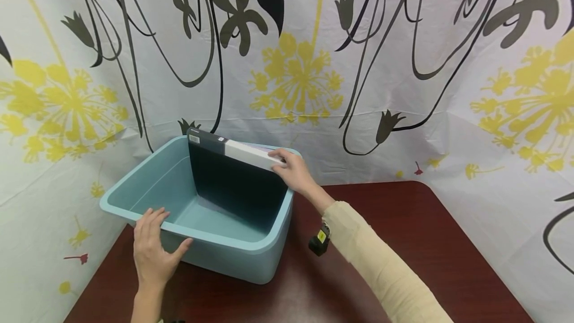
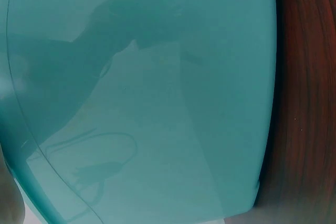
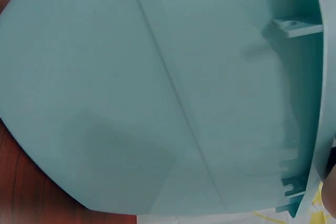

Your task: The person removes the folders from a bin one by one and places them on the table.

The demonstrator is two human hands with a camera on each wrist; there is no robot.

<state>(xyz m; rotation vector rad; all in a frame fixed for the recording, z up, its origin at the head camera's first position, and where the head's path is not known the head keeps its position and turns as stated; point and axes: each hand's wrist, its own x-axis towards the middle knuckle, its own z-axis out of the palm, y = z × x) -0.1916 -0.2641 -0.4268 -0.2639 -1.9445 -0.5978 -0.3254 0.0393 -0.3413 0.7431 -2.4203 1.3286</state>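
Observation:
A light blue plastic tub (image 1: 233, 263) sits on a dark red-brown table (image 1: 403, 233). A flat dark box (image 1: 237, 188) with a white band along its top edge stands upright inside the tub, leaning toward the right wall. My right hand (image 1: 293, 171) pinches the right end of that top edge. My left hand (image 1: 152, 248) rests on the tub's near rim, fingers laid straight over it and thumb on the outer wall. The left wrist view is filled by the tub wall (image 2: 157, 103). Only the tub's outer side (image 3: 157, 103) appears in the right wrist view.
A curtain (image 1: 296, 74) printed with yellow flowers and black stems hangs close behind the table and along both its sides. Bare tabletop lies to the right of the tub. A small black device (image 1: 319, 241) with a yellow label hangs under my right wrist.

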